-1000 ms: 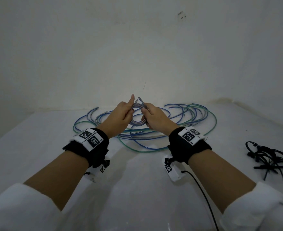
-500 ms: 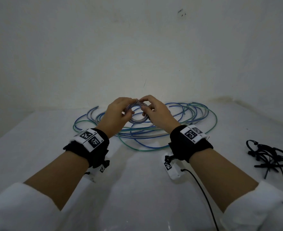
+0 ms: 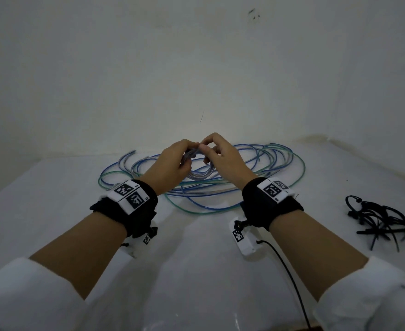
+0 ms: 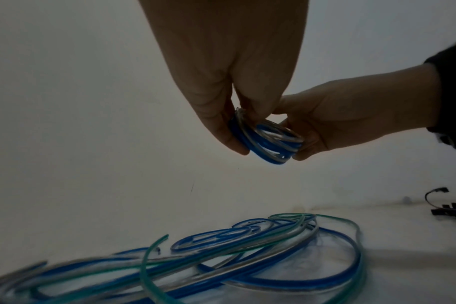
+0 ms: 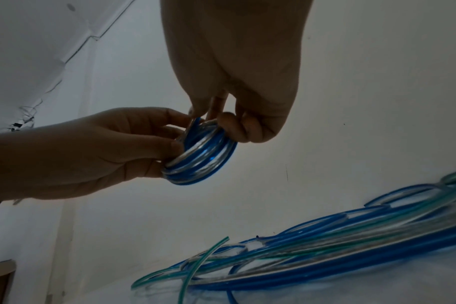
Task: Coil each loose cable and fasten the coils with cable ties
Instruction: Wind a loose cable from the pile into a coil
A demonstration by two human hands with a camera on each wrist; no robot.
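Both hands hold a small coil (image 3: 200,167) of blue and clear cable above the white table. My left hand (image 3: 173,163) grips the coil's left side, thumb and fingers curled round the loops. My right hand (image 3: 223,158) pinches its top and right side. In the left wrist view the coil (image 4: 269,142) hangs between both hands; in the right wrist view the coil (image 5: 203,153) shows several tight turns. Loose blue, green and clear cables (image 3: 256,168) lie spread on the table beneath and behind the hands, also seen as loose cables (image 4: 221,257) and loose cables (image 5: 338,246).
A heap of black cable ties (image 3: 380,218) lies on the table (image 3: 196,271) at the right, also visible as cable ties (image 4: 444,205). A white wall stands close behind the cables. A black cord (image 3: 289,278) runs from my right wrist toward me.
The cable's free ends, which stuck up a second ago, are now tucked into the coil. Both hands have closed over the coil's top, fingertips meeting.
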